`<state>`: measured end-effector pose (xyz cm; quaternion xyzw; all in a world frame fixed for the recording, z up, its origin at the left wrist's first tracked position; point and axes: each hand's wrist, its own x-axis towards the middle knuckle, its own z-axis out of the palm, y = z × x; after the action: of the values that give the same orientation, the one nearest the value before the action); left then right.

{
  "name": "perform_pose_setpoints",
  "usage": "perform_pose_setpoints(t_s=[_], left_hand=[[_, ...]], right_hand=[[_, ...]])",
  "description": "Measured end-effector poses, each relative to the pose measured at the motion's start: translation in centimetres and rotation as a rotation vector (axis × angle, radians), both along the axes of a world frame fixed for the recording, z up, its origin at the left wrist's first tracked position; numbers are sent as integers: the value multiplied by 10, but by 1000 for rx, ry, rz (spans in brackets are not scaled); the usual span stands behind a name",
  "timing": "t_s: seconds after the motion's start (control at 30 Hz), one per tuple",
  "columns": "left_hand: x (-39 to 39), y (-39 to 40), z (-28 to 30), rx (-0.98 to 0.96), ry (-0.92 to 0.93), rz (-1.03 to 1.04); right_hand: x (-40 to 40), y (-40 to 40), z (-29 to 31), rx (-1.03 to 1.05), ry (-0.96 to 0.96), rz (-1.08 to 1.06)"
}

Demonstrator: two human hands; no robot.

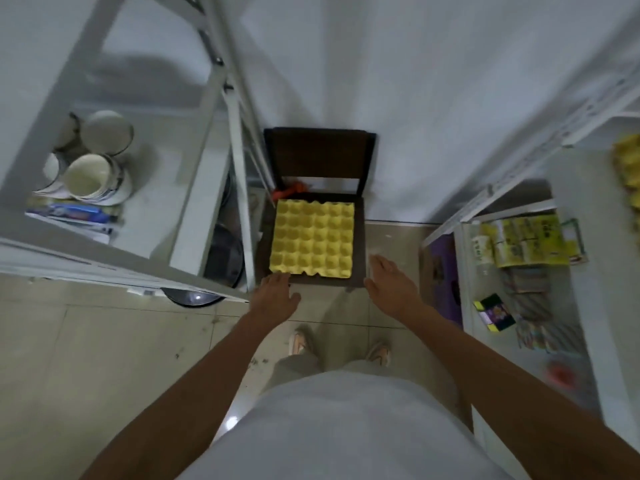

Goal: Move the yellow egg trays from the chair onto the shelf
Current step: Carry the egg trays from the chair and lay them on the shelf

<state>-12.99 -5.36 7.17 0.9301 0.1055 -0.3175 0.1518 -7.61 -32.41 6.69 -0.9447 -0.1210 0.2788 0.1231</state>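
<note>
Both arms stretch forward and down; the left hand (277,295) and right hand (390,285) are spread, palms facing inward (fingers loose, gripping nothing).

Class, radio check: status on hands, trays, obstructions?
Left hand and right hand open, empty, flanking the chair. Yellow trays on seat. Nothing blocking.

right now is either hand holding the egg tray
No, both the left hand and right hand are open just short of the yellow egg tray.

yellow trays (628,171) on right shelf (588,188) cut by frame edge, packet labels (530,242) blurred, unreadable
</note>
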Motion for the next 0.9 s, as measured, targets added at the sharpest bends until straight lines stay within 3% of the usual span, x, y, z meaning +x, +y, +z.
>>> perform_pose_setpoints(t_s=[0.17,0.43,0.7,0.9], left_hand=[[9,43,-18,-81,43,38],[76,44,-53,-156,153,75],[140,61,-142,-172,185,264],[190,74,-208,-68,96,383]], right_hand=[[17,40,-12,11,75,-54],[59,47,-45,-83,245,-135],[133,40,-137,-13,398,-336],[172,44,-223,10,469,-567]])
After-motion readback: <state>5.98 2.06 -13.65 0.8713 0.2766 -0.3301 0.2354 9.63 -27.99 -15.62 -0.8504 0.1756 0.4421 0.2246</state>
